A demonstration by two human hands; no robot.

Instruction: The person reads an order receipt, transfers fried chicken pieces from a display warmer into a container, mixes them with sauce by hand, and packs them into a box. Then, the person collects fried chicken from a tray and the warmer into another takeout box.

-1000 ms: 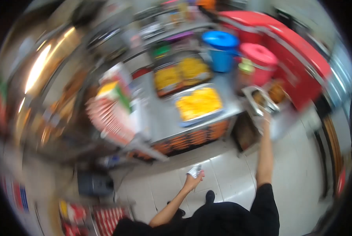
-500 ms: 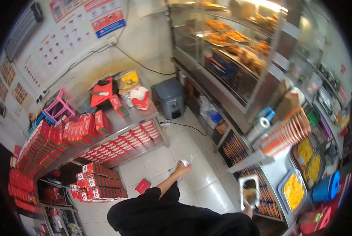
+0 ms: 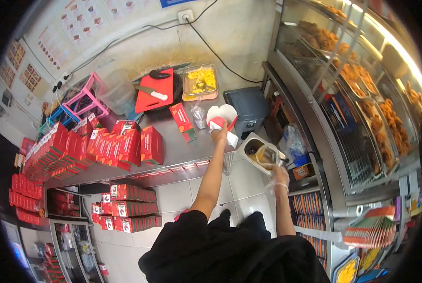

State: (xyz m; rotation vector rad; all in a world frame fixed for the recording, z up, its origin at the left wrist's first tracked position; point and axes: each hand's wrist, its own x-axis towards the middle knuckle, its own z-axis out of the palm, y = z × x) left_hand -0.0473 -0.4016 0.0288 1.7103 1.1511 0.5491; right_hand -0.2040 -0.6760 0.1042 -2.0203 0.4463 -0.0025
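A metal container is held in the closed grip of the right hand; the open red-and-white box, at the tabletop's right end, is touched by the left hand, its grip nearly closed.

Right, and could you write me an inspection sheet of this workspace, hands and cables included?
Surface: steel table, crowded along the wall, bare near the front.
Job's things: open carton at the table's edge; metal pan with brownish contents.
Clutter: knife lying on a red board; rows of red boxes; more stacked boxes on the floor.
Hands: left hand holds something white by the carton, exact contact unclear; right hand holds the pan off the table.
Cables: a black cable runs from the wall socket down behind the bin; across the tabletop, nothing seen.
Surroundings: lit case of fried food.
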